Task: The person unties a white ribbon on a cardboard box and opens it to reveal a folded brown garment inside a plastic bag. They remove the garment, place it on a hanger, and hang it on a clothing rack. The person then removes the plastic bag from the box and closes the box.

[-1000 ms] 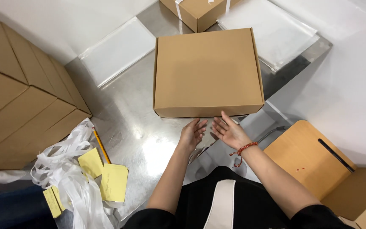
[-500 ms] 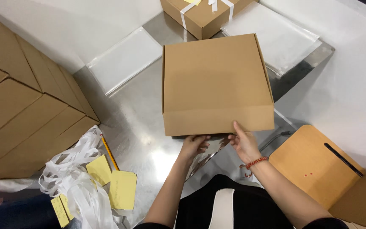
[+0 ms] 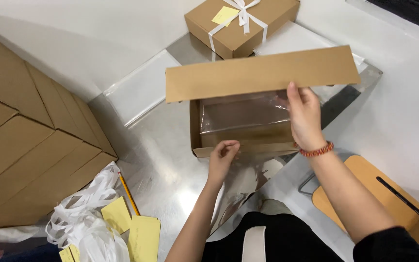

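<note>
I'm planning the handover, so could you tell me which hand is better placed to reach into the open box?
Probably the left hand: it is free, resting at the front wall of the box. The right hand is occupied holding up the lid.

Pretty cramped here. My right hand [image 3: 305,116] props the lid [image 3: 263,73] up, so the open box [image 3: 197,128] can be reached from the near side, though clear film [image 3: 248,114] lines the inside. My left hand [image 3: 223,154] sits at the front wall. The ribboned gift box [image 3: 241,22] blocks the far side, stacked flat cardboard [image 3: 20,145] walls off the left, and ribbon scraps [image 3: 86,213] and yellow notes [image 3: 144,235] clutter near-left. Bare metal table [image 3: 166,160] runs between.
</note>
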